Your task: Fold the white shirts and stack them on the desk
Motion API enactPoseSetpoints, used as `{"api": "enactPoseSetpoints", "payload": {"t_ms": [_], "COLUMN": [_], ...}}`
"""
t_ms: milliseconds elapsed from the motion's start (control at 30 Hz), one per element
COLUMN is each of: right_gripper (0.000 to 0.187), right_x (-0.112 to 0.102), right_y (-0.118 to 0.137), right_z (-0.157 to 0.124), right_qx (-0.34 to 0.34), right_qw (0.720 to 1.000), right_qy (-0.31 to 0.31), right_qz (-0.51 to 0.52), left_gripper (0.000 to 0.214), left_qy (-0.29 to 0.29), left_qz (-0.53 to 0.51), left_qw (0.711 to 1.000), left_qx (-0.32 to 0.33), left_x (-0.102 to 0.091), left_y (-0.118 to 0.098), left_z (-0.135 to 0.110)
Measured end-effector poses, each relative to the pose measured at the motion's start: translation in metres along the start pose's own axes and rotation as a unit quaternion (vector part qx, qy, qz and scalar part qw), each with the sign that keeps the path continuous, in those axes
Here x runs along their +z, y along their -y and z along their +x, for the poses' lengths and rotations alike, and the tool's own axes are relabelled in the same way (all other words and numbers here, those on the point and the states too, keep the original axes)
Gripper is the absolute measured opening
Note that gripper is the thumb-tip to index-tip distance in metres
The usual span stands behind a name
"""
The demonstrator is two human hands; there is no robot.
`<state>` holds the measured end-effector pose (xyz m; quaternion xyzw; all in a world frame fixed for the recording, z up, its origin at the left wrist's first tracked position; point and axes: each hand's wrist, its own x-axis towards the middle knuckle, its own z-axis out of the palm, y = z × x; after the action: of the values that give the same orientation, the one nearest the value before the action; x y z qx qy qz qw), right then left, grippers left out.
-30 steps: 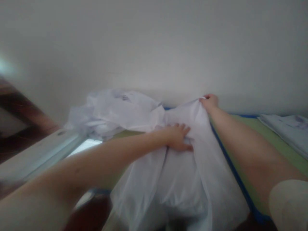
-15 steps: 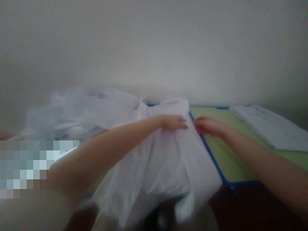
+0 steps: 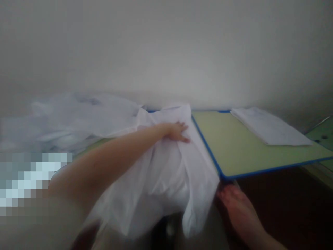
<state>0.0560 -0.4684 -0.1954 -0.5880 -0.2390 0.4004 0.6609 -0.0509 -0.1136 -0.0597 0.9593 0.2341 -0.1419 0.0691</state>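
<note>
A thin white garment (image 3: 166,170) lies over the near edge of the work surface, its lower part hanging down in folds towards my lap. A narrow sleeve-like piece (image 3: 192,218) dangles at its right. My left hand (image 3: 178,132) rests flat on the garment's upper part, fingers spread. Low on the right, my right hand (image 3: 235,199) is beside the garment's right corner, just below the blue-edged corner of the surface. Its fingers are blurred, so whether they pinch the cloth cannot be made out.
A loose heap of white, sheer cloth (image 3: 78,114) lies at the left. To the right, a pale green board (image 3: 213,142) with blue edging carries a folded white cloth (image 3: 270,126). Behind stands a plain wall (image 3: 166,52). Another green surface (image 3: 324,133) shows at far right.
My right hand has moved down from the garment's upper right side to its lower right corner. My left hand's fingers have spread on the cloth. The view has shifted rightward.
</note>
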Motion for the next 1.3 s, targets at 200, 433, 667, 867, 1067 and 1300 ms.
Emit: {"api": "enactPoseSetpoints", "payload": {"t_ms": [200,433,667,867,1067,1300], "right_gripper": [0.053,0.036,0.039,0.051,0.051,0.062], "right_x": [0.017,0.006,0.0,0.004,0.004,0.004], "right_y": [-0.027,-0.015,-0.019,-0.022,-0.025,-0.035], "right_z": [0.019,-0.003,-0.025,-0.032,-0.042,-0.049], "right_qx": [0.12,0.122,0.149,0.142,0.117,0.049], "right_qw": [0.958,0.958,0.963,0.954,0.957,0.967], "right_qy": [0.258,0.24,0.214,0.265,0.267,0.251], "right_qz": [-0.025,-0.102,-0.069,-0.023,-0.002,0.02], "left_gripper": [0.118,0.117,0.091,0.037,0.054,0.06], "left_qy": [0.011,-0.019,-0.094,-0.135,-0.108,-0.135], "left_qz": [0.002,0.009,0.036,0.024,0.057,-0.056], "left_qw": [1.0,1.0,0.995,0.971,0.992,0.983], "left_qx": [-0.002,-0.018,0.013,0.198,0.022,-0.11], "left_x": [0.0,-0.003,-0.009,-0.011,0.057,0.158], "left_y": [0.001,-0.001,-0.027,-0.115,-0.198,-0.205], "left_z": [0.004,0.0,-0.014,-0.082,-0.169,-0.176]}}
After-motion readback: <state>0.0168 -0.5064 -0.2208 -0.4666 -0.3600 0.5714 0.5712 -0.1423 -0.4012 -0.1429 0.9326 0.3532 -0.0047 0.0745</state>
